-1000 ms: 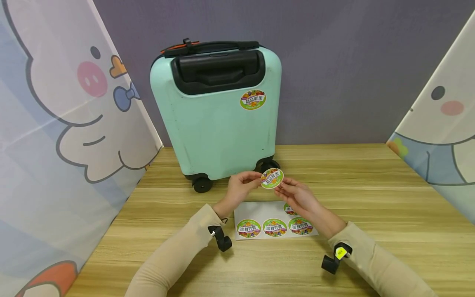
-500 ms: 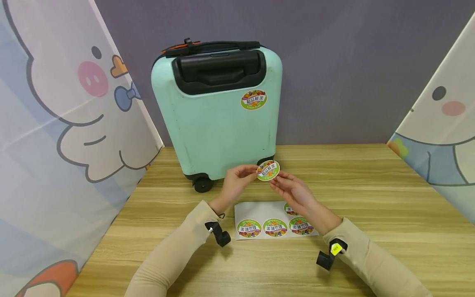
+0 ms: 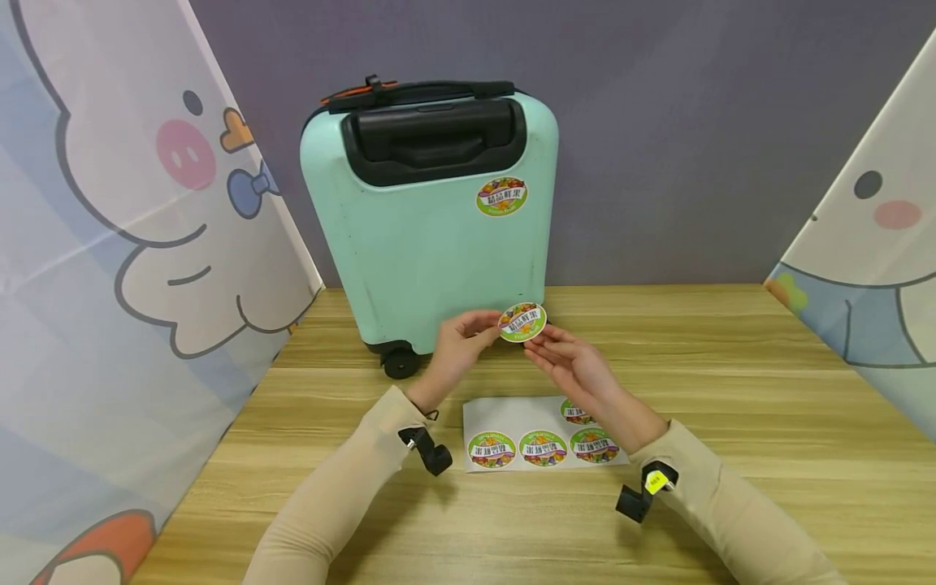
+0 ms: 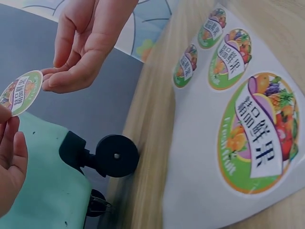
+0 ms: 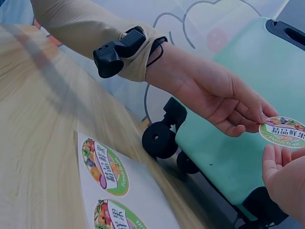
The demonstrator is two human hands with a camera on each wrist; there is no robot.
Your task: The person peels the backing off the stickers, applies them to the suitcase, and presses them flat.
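Observation:
An oval fruit sticker (image 3: 522,322) with a green and white print is held up between both hands, in front of the lower right of a mint suitcase (image 3: 431,252). My left hand (image 3: 458,349) pinches its left edge between thumb and fingers. At its lower right edge, my right hand (image 3: 578,370) pinches it with the fingertips. The right wrist view shows the left thumb on the sticker (image 5: 284,132). A matching sticker (image 3: 501,197) is stuck on the suitcase's upper right. Below the hands, a white sticker sheet (image 3: 504,413) lies on the table.
Several stickers (image 4: 258,133) remain on the sheet, along its near and right sides. The suitcase stands upright on black wheels (image 3: 400,363) against a grey backdrop (image 3: 658,146). Cartoon-printed cloths (image 3: 73,244) flank the wooden table (image 3: 731,390) on both sides.
Both hands have moved the sticker up and slightly left, toward the suitcase. The grip on it looks the same, and the sheet has stayed in place.

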